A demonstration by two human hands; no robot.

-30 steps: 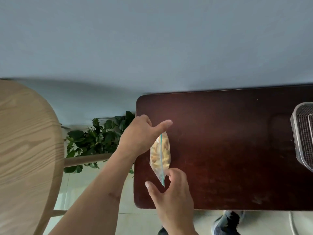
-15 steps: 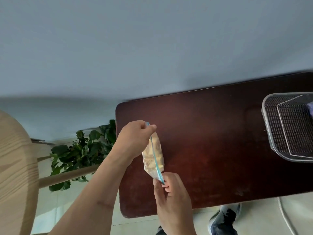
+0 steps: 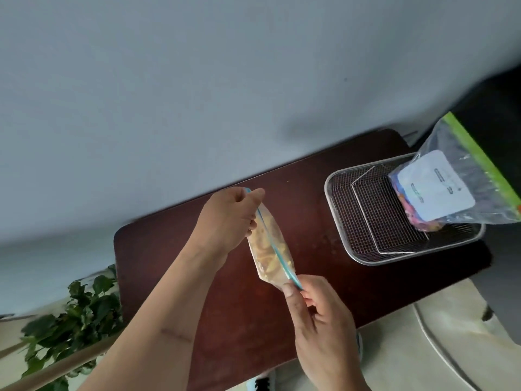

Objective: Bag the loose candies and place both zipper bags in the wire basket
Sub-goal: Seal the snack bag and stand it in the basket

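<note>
A small clear zipper bag [image 3: 269, 246] with a blue zip strip, full of yellow candies, is held above the dark wooden table [image 3: 231, 314]. My left hand [image 3: 228, 218] pinches the far end of its zip. My right hand [image 3: 318, 314] pinches the near end. To the right on the table stands the wire basket [image 3: 366, 221]. A larger zipper bag [image 3: 451, 182] with a green strip and a white label leans in the basket's far right corner, with colourful candies inside it.
A leafy green plant [image 3: 73, 320] stands on the floor left of the table, beside a pale wooden rail [image 3: 56, 371]. A grey wall runs behind the table. A white cable [image 3: 439, 354] lies on the floor at the right, near a dark object [image 3: 501, 114].
The view has swung right, so the whole basket and the green-strip bag in it show. My right hand went from open beside the small bag to pinching its zip end; my left closed on the far end.
</note>
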